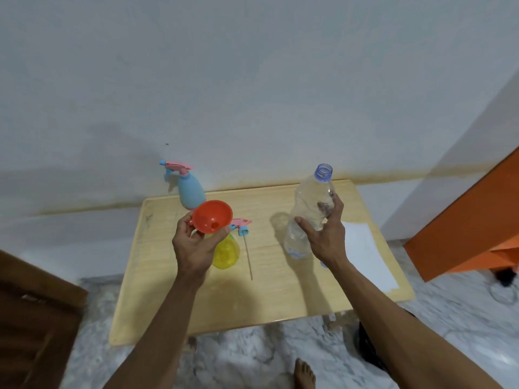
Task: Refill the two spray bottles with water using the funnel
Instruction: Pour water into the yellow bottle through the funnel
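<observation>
Water is showing as clear liquid inside the uncapped plastic water bottle [309, 211], which the person's right hand [325, 234] is gripping around its middle, fingers and thumb curled about the body, holding it roughly upright above the right half of the wooden table [196, 310], probably so nothing spills before the pour. The left hand [193, 245] is pinching the orange funnel [212, 216] at its rim between thumb and fingertips, tilting its bowl toward the camera; the funnel is hanging just above the yellow spray bottle [226, 252], whose neck is hidden behind the hand, so whether the spout is already seated cannot be told. That yellow bottle is standing near the middle of the table with its head removed: the pink-and-blue spray head [241, 224] is lying just beside it, its dip tube [248, 256] stretching toward the near edge. This looks like preparation for filling the yellow bottle first. The blue spray bottle [191, 192] is standing at the far edge by the wall, its pink trigger head screwed on, apparently waiting its turn. A white sheet of paper [368, 254] is lying along the right edge. The next move probably needs the funnel steadied in the neck before tipping the water bottle.
</observation>
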A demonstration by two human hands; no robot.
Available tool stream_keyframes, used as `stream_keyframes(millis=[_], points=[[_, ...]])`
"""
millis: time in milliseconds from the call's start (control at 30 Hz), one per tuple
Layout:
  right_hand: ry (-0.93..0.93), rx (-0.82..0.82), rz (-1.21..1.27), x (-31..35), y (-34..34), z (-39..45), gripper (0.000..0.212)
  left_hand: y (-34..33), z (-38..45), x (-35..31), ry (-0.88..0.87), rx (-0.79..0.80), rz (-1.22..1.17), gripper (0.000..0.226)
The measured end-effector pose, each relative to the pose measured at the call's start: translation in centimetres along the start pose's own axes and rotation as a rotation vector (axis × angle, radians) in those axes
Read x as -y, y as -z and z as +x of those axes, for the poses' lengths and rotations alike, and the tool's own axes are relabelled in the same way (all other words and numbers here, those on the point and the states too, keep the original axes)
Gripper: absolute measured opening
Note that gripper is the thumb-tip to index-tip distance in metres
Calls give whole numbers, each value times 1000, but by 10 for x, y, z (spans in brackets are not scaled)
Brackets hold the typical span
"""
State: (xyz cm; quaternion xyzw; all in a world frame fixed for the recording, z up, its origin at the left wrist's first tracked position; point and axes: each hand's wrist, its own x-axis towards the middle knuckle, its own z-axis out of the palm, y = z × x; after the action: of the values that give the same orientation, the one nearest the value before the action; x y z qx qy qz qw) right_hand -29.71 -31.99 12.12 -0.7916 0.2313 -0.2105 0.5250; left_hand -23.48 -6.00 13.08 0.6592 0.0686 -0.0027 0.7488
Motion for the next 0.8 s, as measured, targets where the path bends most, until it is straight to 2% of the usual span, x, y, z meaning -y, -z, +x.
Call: stream_keyframes(millis=[267, 400, 467, 567, 667, 800], points=[[46, 37, 48, -9, 4, 7, 96, -17, -6, -16, -28, -132, -95, 67], [65, 71, 78, -16, 9, 9, 95, -35, -7, -34, -122, -121, 3, 69], [76, 82, 101, -18, 11, 9, 93, -48, -5, -41, -158, -64, 141, 72], [76, 111, 132, -19, 13, 11, 92, -74, -3, -36, -200, 21, 502, 79], [75, 134, 161, -20, 14, 18, 93, -96, -4, -10, -234, 108, 865, 78], [118, 124, 107, -23, 13, 23, 96, -117, -1, 34, -182, 328, 1239, 81]])
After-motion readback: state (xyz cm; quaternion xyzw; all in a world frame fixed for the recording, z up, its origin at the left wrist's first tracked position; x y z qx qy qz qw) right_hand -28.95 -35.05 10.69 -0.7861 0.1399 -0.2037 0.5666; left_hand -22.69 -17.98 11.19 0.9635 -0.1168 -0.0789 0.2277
